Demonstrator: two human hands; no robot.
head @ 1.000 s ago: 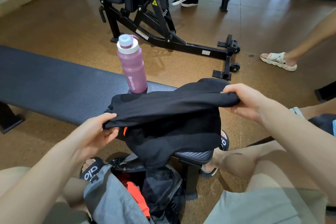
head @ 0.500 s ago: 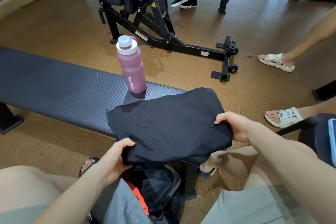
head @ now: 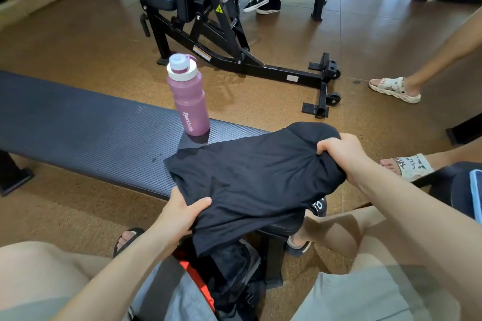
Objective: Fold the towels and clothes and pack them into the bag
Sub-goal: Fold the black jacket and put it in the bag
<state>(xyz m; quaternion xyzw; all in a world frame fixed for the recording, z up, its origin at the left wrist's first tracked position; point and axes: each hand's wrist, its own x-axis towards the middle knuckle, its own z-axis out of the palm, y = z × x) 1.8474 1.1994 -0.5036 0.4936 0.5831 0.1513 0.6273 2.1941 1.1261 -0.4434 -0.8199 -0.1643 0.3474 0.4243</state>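
The left hand [head: 182, 212] is pinching the near edge of the folded black shirt [head: 250, 177], which is lying on the tabletop [head: 78, 135] beside a pink bottle [head: 188, 101], hanging over the open bag [head: 229, 276]. The right hand [head: 341, 152] is now bunching its far corner, higher than 0.5 s ago.

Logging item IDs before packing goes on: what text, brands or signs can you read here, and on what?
"Sportbottle": on the pink bottle.
Yellow warning triangle on the black gym machine: symbol unreadable.
White stickers on the machine frame: too small.
Print on the sandal strap: partly hidden, unreadable.
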